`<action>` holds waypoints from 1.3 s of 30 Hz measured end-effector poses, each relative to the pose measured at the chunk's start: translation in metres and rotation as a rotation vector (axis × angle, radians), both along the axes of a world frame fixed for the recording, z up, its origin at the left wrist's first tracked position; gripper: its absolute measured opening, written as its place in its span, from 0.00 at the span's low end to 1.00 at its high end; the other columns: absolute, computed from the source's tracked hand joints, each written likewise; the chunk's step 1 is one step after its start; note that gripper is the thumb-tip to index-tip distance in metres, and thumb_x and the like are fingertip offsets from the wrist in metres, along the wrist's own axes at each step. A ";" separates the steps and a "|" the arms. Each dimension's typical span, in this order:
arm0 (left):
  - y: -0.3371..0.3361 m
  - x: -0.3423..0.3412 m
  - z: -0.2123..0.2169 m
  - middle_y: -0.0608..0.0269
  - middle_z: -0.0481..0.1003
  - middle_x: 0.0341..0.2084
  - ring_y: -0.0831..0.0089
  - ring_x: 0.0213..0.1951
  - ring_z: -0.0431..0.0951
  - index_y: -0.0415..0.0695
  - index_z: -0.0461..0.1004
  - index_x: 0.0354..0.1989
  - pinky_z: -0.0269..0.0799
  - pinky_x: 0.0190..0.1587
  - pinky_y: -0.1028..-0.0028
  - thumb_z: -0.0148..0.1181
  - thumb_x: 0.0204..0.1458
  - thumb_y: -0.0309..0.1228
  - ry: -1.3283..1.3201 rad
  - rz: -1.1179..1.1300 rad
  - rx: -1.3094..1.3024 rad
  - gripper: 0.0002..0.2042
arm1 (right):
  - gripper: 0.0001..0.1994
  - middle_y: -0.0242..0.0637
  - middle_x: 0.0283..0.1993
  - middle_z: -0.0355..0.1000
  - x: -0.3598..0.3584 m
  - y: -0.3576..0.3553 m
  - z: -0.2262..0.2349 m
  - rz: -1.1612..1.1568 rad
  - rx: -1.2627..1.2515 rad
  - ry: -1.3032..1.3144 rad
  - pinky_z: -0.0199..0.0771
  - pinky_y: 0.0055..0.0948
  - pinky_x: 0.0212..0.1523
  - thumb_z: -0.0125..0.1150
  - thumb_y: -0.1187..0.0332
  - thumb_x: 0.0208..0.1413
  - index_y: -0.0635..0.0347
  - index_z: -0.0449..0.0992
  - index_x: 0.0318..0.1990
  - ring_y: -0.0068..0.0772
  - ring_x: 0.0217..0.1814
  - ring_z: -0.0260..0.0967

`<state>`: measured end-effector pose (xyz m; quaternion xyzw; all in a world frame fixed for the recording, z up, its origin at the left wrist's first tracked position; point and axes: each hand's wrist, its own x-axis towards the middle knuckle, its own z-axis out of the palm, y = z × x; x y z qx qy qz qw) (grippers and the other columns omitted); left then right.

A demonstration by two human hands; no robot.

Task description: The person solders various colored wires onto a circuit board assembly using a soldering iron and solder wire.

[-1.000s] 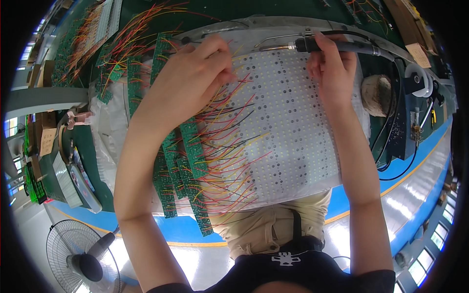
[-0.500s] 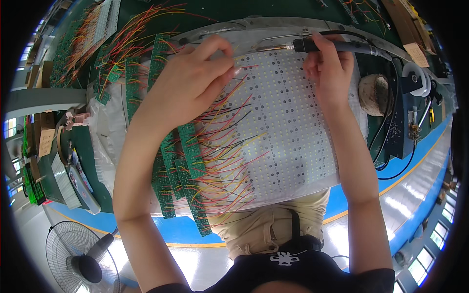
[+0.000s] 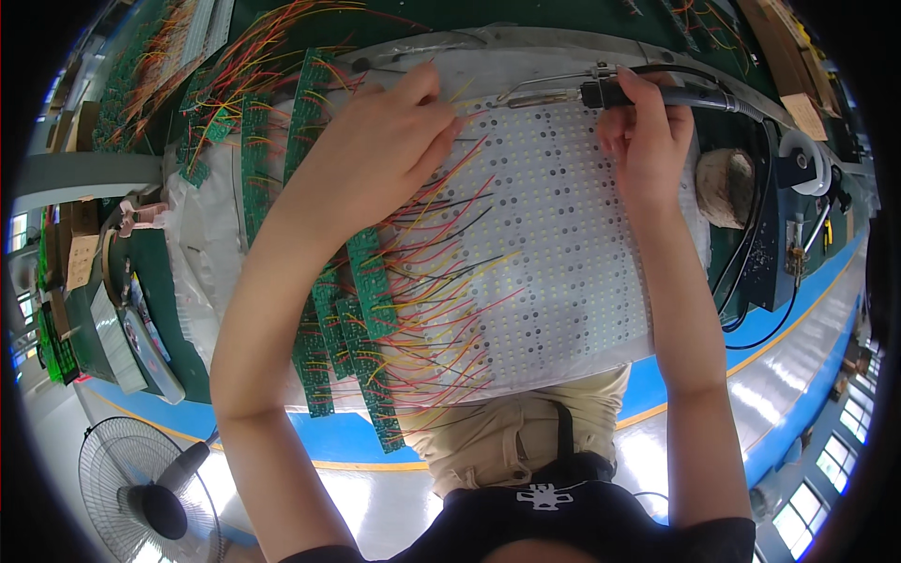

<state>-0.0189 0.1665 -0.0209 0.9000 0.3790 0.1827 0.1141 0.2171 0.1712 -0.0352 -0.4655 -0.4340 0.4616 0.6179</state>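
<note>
My left hand [image 3: 389, 131] is closed in a pinch at the upper left of the white dotted panel sheet [image 3: 563, 253], with a thin red wire [image 3: 477, 114] coming out at its fingertips. In my right hand [image 3: 649, 141] is a black soldering iron [image 3: 601, 95], held near level. Its metal tip points left toward the left hand, with a gap between. A thin bent metal tube runs along above the tip. Narrow green circuit boards [image 3: 374, 291] lie under and beside my left forearm. Their red, yellow and black wires [image 3: 441, 310] fan out rightward over the sheet.
More wired boards [image 3: 253, 141] lie at the upper left. On the right stand a round rough-sided pot [image 3: 725, 185], a white solder spool [image 3: 804, 161] and a dark box with cables. A fan [image 3: 155, 497] stands on the floor at lower left.
My right hand and the soldering iron have shifted slightly right, and the tip is farther from my left hand. The left hand has moved a little, still pinched. The whole view has shifted slightly.
</note>
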 end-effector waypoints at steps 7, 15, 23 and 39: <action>0.000 0.000 0.001 0.55 0.62 0.31 0.56 0.30 0.68 0.37 0.67 0.29 0.62 0.32 0.62 0.51 0.48 0.27 0.023 -0.008 -0.006 0.05 | 0.07 0.31 0.09 0.58 0.000 0.000 -0.001 0.008 0.011 -0.003 0.52 0.22 0.12 0.56 0.68 0.50 0.58 0.65 0.25 0.21 0.09 0.52; -0.001 0.001 0.000 0.56 0.64 0.31 0.57 0.30 0.69 0.37 0.68 0.29 0.63 0.32 0.63 0.51 0.48 0.27 0.049 -0.004 0.059 0.05 | 0.07 0.30 0.09 0.57 -0.003 -0.001 0.002 0.011 0.000 -0.021 0.53 0.22 0.13 0.56 0.69 0.50 0.59 0.65 0.25 0.20 0.09 0.51; -0.002 0.001 -0.001 0.57 0.64 0.30 0.57 0.29 0.69 0.37 0.68 0.28 0.63 0.31 0.63 0.51 0.48 0.28 0.058 0.008 0.052 0.05 | 0.08 0.28 0.09 0.53 -0.005 -0.002 0.003 -0.009 0.005 0.006 0.53 0.23 0.14 0.56 0.69 0.50 0.58 0.65 0.24 0.18 0.09 0.47; -0.001 0.002 -0.002 0.58 0.64 0.30 0.58 0.28 0.69 0.38 0.69 0.28 0.62 0.31 0.63 0.51 0.49 0.28 0.081 0.020 0.086 0.06 | 0.09 0.28 0.09 0.55 -0.003 -0.001 0.000 0.008 0.047 0.018 0.52 0.22 0.12 0.57 0.70 0.49 0.61 0.65 0.24 0.19 0.09 0.51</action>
